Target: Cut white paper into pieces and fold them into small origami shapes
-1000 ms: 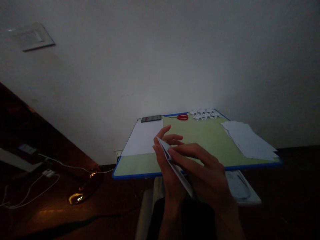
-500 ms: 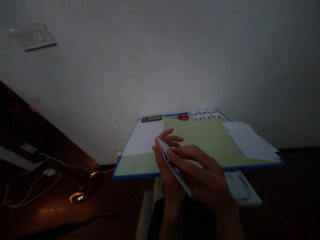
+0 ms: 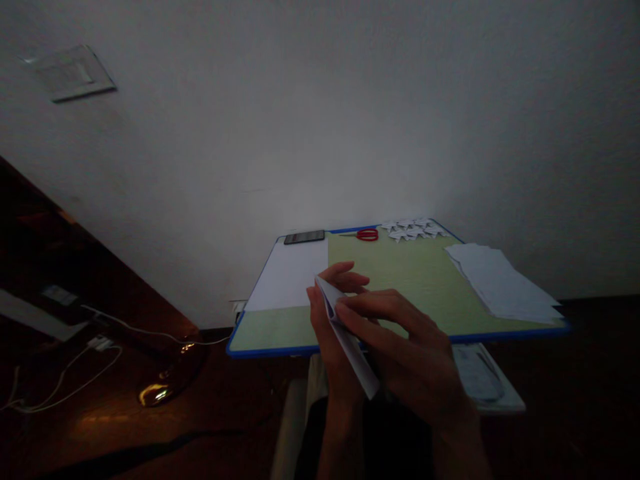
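A folded piece of white paper (image 3: 354, 355) is held in the air between both hands, in front of the table's near edge. My left hand (image 3: 336, 340) grips its far end, thumb on the left side and the other fingers behind it. My right hand (image 3: 410, 347) pinches the paper's right side near a fold with thumb and forefinger. The paper slants from upper left to lower right, and its upper layers stand slightly apart. Parts of the fingers behind the paper are hidden.
The green table (image 3: 395, 273) with a blue rim stands against the wall. On it lie a phone (image 3: 304, 237), a white sheet (image 3: 287, 277), red-handled scissors (image 3: 367, 235), several folded white paper pieces (image 3: 413, 230) and a paper stack (image 3: 500, 280). White cables (image 3: 160, 338) hang at left.
The paper has turned a little, so more of its lower face shows. My left fingers have shifted slightly; both hands keep their hold.
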### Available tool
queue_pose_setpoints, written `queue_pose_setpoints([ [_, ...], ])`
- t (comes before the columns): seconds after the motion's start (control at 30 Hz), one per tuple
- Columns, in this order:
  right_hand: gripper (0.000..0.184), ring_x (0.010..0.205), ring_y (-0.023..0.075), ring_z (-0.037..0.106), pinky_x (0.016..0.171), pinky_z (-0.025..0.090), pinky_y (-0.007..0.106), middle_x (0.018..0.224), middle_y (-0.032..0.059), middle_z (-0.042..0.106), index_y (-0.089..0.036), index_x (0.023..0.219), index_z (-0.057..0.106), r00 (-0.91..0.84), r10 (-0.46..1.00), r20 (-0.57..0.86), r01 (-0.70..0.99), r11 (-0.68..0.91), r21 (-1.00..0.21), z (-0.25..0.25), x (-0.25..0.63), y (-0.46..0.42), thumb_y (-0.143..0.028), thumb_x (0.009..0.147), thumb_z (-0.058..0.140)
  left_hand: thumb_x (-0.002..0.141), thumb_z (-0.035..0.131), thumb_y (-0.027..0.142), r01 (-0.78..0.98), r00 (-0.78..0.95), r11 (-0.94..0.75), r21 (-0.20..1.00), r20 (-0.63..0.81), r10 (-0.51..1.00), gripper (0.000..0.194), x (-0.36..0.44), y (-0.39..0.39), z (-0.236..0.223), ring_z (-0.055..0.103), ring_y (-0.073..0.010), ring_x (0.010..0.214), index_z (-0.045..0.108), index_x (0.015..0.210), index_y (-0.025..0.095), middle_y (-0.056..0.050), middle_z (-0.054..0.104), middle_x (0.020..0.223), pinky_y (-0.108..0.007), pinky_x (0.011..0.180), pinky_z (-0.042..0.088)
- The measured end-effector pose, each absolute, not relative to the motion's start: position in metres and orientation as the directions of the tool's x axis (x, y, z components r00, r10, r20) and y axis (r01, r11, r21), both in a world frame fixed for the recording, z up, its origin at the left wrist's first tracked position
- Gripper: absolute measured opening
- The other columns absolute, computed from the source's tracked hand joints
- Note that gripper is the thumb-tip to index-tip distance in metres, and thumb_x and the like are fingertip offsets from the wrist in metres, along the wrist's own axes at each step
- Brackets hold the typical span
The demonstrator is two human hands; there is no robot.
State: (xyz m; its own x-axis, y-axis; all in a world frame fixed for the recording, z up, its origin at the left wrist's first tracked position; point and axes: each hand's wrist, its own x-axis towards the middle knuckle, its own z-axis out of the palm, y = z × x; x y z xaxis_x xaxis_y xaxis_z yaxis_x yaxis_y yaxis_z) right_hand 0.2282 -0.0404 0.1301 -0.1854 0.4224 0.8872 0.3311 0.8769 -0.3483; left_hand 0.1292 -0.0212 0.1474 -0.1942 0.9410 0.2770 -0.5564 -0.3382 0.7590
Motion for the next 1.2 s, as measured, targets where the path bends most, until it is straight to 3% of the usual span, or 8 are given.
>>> queue_pose_setpoints([
  [0.27, 0.066, 0.127, 0.0214, 0.063, 0.111, 0.055, 0.045, 0.135, 0.0047, 0.067, -0.032, 0.153, 0.055, -0.195, 0.428, 0.882, 0.272, 0.888, -0.371, 0.130, 0.228, -0.042, 0.001, 0.096, 0.063, 0.092, 0.058, 0.072, -0.552, -0.250, -0.308, 0.775, 0.199, 0.948, 0.052, 0.133, -0.030, 0.148, 0.063, -0.0213, 0.084, 0.072, 0.092, 0.023, -0.006, 0.064, 0.090, -0.037, 0.080, 0.057],
  [0.4, 0.066, 0.130, 0.0230, 0.062, 0.115, 0.052, 0.048, 0.136, 0.0048, 0.066, -0.032, 0.153, 0.055, -0.194, 0.441, 0.877, 0.276, 0.882, -0.382, 0.127, 0.229, -0.042, 0.000, 0.096, 0.064, 0.094, 0.054, 0.073, -0.493, -0.263, -0.332, 0.804, 0.226, 0.938, 0.052, 0.136, -0.032, 0.150, 0.064, -0.0235, 0.086, 0.074, 0.090, 0.025, -0.006, 0.066, 0.088, -0.040, 0.084, 0.058],
  [0.73, 0.068, 0.120, 0.0225, 0.068, 0.103, 0.062, 0.042, 0.128, 0.0046, 0.071, -0.035, 0.155, 0.052, -0.204, 0.390, 0.898, 0.357, 0.884, -0.303, 0.131, 0.225, -0.044, -0.004, 0.096, 0.065, 0.093, 0.051, 0.075, -0.443, -0.312, -0.365, 0.819, 0.241, 0.919, 0.053, 0.134, -0.028, 0.148, 0.060, -0.0237, 0.086, 0.070, 0.092, 0.025, -0.006, 0.064, 0.092, -0.040, 0.082, 0.053],
  [0.97, 0.064, 0.127, 0.0205, 0.064, 0.115, 0.054, 0.040, 0.128, 0.0045, 0.069, -0.032, 0.154, 0.053, -0.228, 0.379, 0.897, 0.288, 0.906, -0.309, 0.133, 0.224, -0.041, -0.002, 0.098, 0.058, 0.087, 0.051, 0.083, -0.411, -0.294, -0.382, 0.828, 0.277, 0.915, 0.061, 0.131, -0.028, 0.146, 0.059, -0.0197, 0.082, 0.070, 0.096, 0.026, -0.004, 0.065, 0.092, -0.033, 0.076, 0.052],
  [1.07, 0.058, 0.132, 0.0232, 0.062, 0.114, 0.055, 0.044, 0.136, 0.0059, 0.066, -0.034, 0.156, 0.052, -0.245, 0.424, 0.872, 0.165, 0.904, -0.394, 0.130, 0.230, -0.045, -0.009, 0.103, 0.049, 0.089, 0.052, 0.081, -0.380, -0.350, -0.415, 0.827, 0.287, 0.892, 0.059, 0.133, -0.030, 0.146, 0.059, -0.0182, 0.083, 0.069, 0.096, 0.025, -0.003, 0.064, 0.091, -0.029, 0.076, 0.051],
  [1.2, 0.046, 0.140, 0.0313, 0.058, 0.115, 0.055, 0.052, 0.149, 0.0076, 0.061, -0.031, 0.150, 0.060, -0.233, 0.616, 0.752, 0.086, 0.783, -0.615, 0.128, 0.236, -0.059, -0.043, 0.110, 0.040, 0.090, 0.056, 0.079, -0.354, -0.409, -0.453, 0.818, 0.300, 0.862, 0.056, 0.136, -0.028, 0.143, 0.054, -0.0147, 0.072, 0.060, 0.093, 0.023, 0.001, 0.055, 0.084, -0.026, 0.066, 0.047],
])
